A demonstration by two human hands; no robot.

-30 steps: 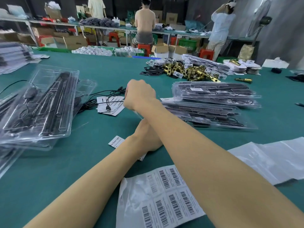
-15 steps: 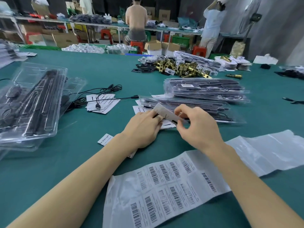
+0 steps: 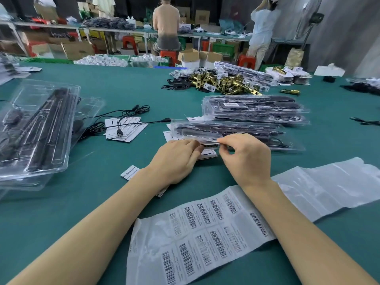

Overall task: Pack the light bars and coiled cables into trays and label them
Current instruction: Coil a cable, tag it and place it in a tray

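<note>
Left hand (image 3: 174,159) lies flat, fingers straight, pinning the insert cards (image 3: 207,154) at the near edge of the packed tray (image 3: 236,133). Right hand (image 3: 244,159) pinches a thin white card (image 3: 209,142), probably to slip it in. The tray's long axis runs left to right on the table (image 3: 123,85), just beyond my hands.

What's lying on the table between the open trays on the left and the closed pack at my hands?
In the head view: loose black cables draped over a small stack of white cards on bare green table.
</note>
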